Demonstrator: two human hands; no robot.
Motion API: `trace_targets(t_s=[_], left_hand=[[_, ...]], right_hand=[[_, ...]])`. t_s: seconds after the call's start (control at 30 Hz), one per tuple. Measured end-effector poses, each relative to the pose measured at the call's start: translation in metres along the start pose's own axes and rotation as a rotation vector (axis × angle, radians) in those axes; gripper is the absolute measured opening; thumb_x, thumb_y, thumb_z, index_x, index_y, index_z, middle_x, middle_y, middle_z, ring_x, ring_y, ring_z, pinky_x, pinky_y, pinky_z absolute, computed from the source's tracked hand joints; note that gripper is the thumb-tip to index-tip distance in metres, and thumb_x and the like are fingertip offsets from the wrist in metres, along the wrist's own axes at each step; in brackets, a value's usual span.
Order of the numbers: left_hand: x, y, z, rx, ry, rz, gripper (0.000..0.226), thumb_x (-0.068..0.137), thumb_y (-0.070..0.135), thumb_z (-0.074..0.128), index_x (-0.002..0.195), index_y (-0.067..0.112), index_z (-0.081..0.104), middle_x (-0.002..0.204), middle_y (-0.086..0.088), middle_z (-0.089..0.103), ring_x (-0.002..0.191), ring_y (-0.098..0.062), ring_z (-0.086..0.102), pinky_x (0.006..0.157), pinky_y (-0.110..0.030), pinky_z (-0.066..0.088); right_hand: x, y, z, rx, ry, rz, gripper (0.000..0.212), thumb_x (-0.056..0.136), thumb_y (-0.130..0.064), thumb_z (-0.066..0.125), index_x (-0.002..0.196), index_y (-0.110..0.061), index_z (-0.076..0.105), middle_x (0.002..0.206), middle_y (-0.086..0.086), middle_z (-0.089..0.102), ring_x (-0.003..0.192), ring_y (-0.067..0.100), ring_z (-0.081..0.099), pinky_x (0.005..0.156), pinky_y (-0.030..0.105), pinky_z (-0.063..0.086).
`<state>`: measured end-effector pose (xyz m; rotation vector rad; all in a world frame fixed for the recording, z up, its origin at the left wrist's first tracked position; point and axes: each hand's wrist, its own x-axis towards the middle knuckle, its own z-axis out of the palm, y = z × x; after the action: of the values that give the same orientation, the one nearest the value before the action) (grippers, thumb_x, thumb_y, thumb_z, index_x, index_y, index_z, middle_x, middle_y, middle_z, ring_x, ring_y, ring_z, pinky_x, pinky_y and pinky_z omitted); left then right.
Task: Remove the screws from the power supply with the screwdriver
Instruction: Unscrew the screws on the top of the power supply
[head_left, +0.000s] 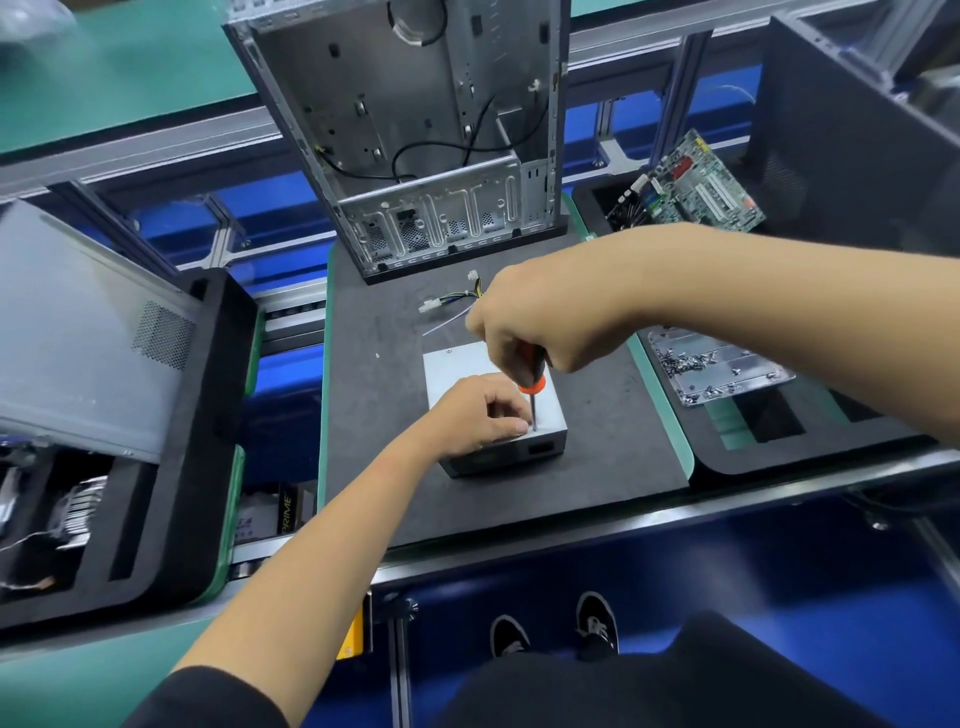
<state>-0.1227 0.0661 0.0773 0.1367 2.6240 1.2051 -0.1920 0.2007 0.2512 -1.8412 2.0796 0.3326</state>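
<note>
Grey metal box: the power supply (493, 395) lies on the dark mat of the counter (623, 441), near the front edge; it is my landmark.
Left hand: the left hand (480, 418) rests on top of the power supply, its fingers curled and pinching close around the tip of the tool, at the near right corner.
Screwdriver: the screwdriver (532, 376) stands almost upright on that corner, orange and black handle up.
Right hand: the right hand (535, 325), just above the power supply, grasps the handle firmly.
Screw tray: right of the power supply, a clear tray (719, 366) holds many loose screws.
Cables: behind the power supply lie its cables (452, 301).
Case: farther behind stands the open computer case (415, 130).
Progress: I judge one corner screw is being worked now; how many screws are already out I cannot tell.
</note>
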Motion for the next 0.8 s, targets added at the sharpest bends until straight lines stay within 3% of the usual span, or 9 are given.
trace_targets(t_s=[0.1, 0.17, 0.27, 0.37, 0.43, 0.53, 0.63, 0.7, 0.8], left_hand=[[-0.001, 0.003, -0.001, 0.012, -0.003, 0.019, 0.003, 0.08, 0.007, 0.072, 0.082, 0.009, 0.072, 0.08, 0.007, 0.062, 0.065, 0.004, 0.048, 0.063, -0.008, 0.036], [-0.001, 0.002, 0.0, 0.017, 0.002, -0.01, 0.004, 0.08, 0.009, 0.072, 0.08, 0.013, 0.071, 0.079, 0.007, 0.064, 0.062, 0.004, 0.048, 0.061, -0.008, 0.037], [-0.002, 0.001, 0.0, 0.018, -0.004, -0.046, 0.009, 0.081, 0.011, 0.072, 0.078, 0.019, 0.07, 0.07, 0.014, 0.059, 0.059, 0.002, 0.048, 0.059, -0.007, 0.037], [-0.002, 0.001, 0.001, -0.017, -0.008, -0.022, 0.01, 0.081, 0.008, 0.071, 0.079, 0.018, 0.069, 0.077, 0.011, 0.061, 0.061, 0.0, 0.048, 0.062, -0.009, 0.038], [-0.002, 0.002, 0.001, -0.035, -0.015, -0.005, 0.017, 0.081, 0.006, 0.07, 0.078, 0.023, 0.066, 0.08, 0.012, 0.061, 0.064, -0.001, 0.048, 0.065, -0.011, 0.039], [-0.002, 0.001, 0.002, 0.024, -0.004, 0.027, 0.008, 0.081, 0.007, 0.071, 0.08, 0.014, 0.07, 0.087, 0.007, 0.06, 0.069, -0.001, 0.048, 0.067, -0.011, 0.037], [-0.002, -0.001, 0.001, 0.041, -0.002, 0.032, 0.004, 0.082, 0.008, 0.071, 0.085, 0.01, 0.072, 0.087, 0.008, 0.06, 0.073, -0.005, 0.05, 0.068, -0.007, 0.037], [-0.002, -0.001, 0.001, 0.042, 0.002, 0.029, 0.005, 0.082, 0.008, 0.071, 0.085, 0.011, 0.072, 0.088, 0.007, 0.061, 0.075, -0.005, 0.052, 0.068, -0.006, 0.037], [-0.001, 0.001, 0.0, 0.026, -0.002, 0.03, 0.006, 0.081, 0.008, 0.072, 0.083, 0.014, 0.072, 0.089, 0.006, 0.062, 0.073, -0.002, 0.051, 0.068, -0.008, 0.037]], right_hand=[[-0.003, 0.004, -0.002, 0.088, 0.028, 0.034, 0.038, 0.074, 0.001, 0.064, 0.102, -0.025, 0.07, 0.079, -0.018, 0.048, 0.073, -0.011, 0.047, 0.055, 0.011, 0.034], [-0.005, 0.003, -0.004, 0.141, 0.029, 0.038, 0.04, 0.072, -0.001, 0.066, 0.102, -0.026, 0.07, 0.081, -0.017, 0.053, 0.078, -0.017, 0.046, 0.063, 0.017, 0.041], [-0.007, -0.003, -0.004, 0.135, 0.027, 0.055, 0.032, 0.073, -0.006, 0.065, 0.097, -0.026, 0.071, 0.078, -0.018, 0.052, 0.082, 0.0, 0.05, 0.067, 0.027, 0.045], [-0.005, -0.008, 0.004, 0.101, 0.052, 0.134, 0.012, 0.082, -0.028, 0.06, 0.09, -0.024, 0.067, 0.073, -0.014, 0.055, 0.07, 0.007, 0.054, 0.053, 0.026, 0.04], [-0.003, -0.006, 0.008, 0.05, 0.028, 0.247, 0.032, 0.091, -0.052, 0.044, 0.078, -0.027, 0.057, 0.07, -0.005, 0.055, 0.069, 0.018, 0.063, 0.051, 0.027, 0.037], [0.0, -0.001, 0.006, 0.069, 0.009, 0.293, 0.037, 0.101, -0.04, 0.027, 0.079, -0.022, 0.052, 0.069, 0.005, 0.065, 0.066, 0.024, 0.067, 0.054, 0.032, 0.044], [-0.001, 0.001, 0.007, 0.122, 0.004, 0.197, 0.024, 0.099, -0.033, 0.039, 0.094, -0.014, 0.052, 0.075, 0.0, 0.072, 0.06, 0.005, 0.062, 0.056, 0.031, 0.042], [-0.006, 0.002, 0.006, 0.146, 0.032, 0.134, 0.015, 0.095, -0.031, 0.05, 0.102, -0.018, 0.051, 0.076, -0.013, 0.065, 0.08, 0.013, 0.059, 0.066, 0.033, 0.044], [-0.016, 0.004, 0.001, 0.184, 0.035, 0.073, 0.022, 0.089, -0.015, 0.062, 0.107, -0.025, 0.055, 0.086, -0.018, 0.063, 0.087, 0.011, 0.054, 0.068, 0.027, 0.041]])
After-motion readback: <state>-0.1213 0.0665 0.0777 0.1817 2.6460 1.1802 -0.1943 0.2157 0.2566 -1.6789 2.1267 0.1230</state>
